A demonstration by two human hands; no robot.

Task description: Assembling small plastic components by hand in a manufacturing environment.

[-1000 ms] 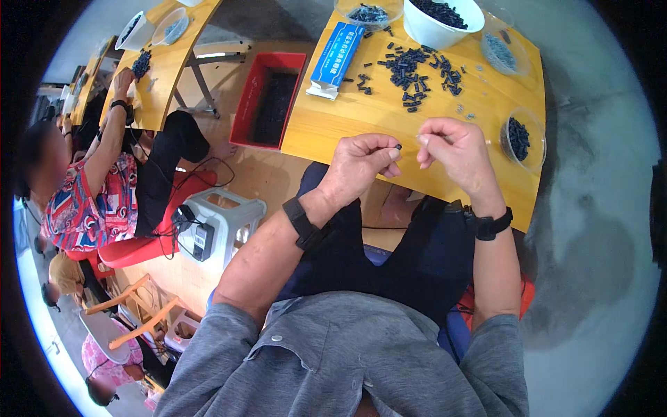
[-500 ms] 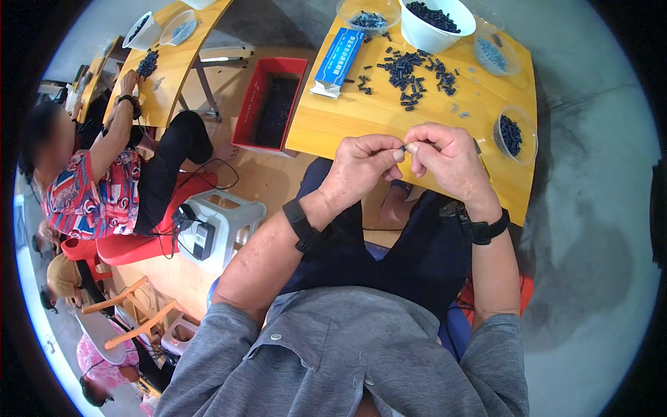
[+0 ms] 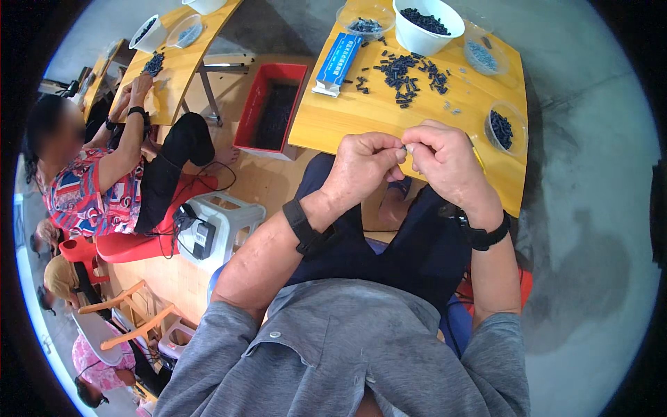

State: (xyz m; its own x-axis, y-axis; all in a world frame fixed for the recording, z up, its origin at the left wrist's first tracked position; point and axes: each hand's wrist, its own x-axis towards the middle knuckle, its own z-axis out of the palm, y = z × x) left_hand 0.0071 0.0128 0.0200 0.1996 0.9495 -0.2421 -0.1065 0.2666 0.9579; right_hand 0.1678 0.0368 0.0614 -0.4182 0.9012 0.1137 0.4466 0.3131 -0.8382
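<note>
Far left of frame: a co-worker in a patterned red-and-blue shirt (image 3: 97,187), own hands at a separate table. Right of that, upper left-centre: red bin (image 3: 253,104), interior dark. Next, on the yellow wooden table (image 3: 323,125), a blue-and-white carton (image 3: 338,64) lies near the left edge; behind it, a clear tub (image 3: 340,19) at the top. Centre of frame: left hand (image 3: 358,161), thumb and forefinger closed in a tip pinch on a small dark piece (image 3: 404,147), which sits between the two hands, seen against the near part of the table. Its far end is covered by fingers, so its full shape cannot be told. Above it, upper centre: loose pile of short black cylinders (image 3: 401,73), with the white bowl (image 3: 417,40) of similar pieces behind. Right hand (image 3: 451,161): fingers curled, tips drawn close to the piece; cannot tell whether they grip it, or hold something of their own. Upper right: clear tub of pale blue bits (image 3: 482,57), then a clear tub of black cylinders (image 3: 500,129) near the right edge. Handling note (judgement): light pressure should do for so small a part; keep its end clear of the left thumb, meet it straight with the right fingertips, and stay above the wood so any slip lands there.
</note>
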